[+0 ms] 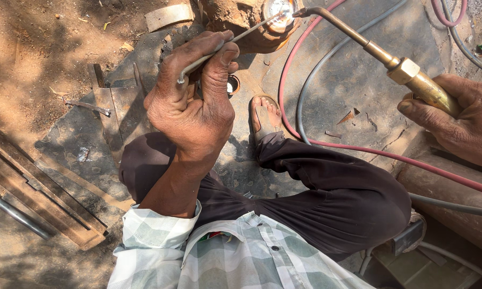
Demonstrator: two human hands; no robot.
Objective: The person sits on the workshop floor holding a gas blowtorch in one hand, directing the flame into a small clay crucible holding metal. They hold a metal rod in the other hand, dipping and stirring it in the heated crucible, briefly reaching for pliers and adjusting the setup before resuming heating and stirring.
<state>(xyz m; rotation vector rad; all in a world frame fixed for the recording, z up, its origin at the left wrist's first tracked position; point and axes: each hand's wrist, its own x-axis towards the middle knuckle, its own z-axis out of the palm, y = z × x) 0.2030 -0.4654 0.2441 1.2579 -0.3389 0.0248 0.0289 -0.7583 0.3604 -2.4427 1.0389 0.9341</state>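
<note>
My left hand (195, 101) pinches a thin metal filler rod (235, 38) that points up and right to a round metal part (279, 12) resting on a brown stone block (235, 16). My right hand (457, 120) grips the brass handle of a gas torch (406, 69). Its bent nozzle reaches up and left, and the tip meets the rod's end at the round part. I squat over the work in dark trousers, with one sandalled foot (266, 115) below the block.
A red hose (326, 142) and a grey hose (310, 85) loop across the cracked stone slab (353, 80). Rusty angle-iron bars (43, 198) and a thin rod lie at left on the dirt. Flat metal scraps (112, 104) sit beside my knee.
</note>
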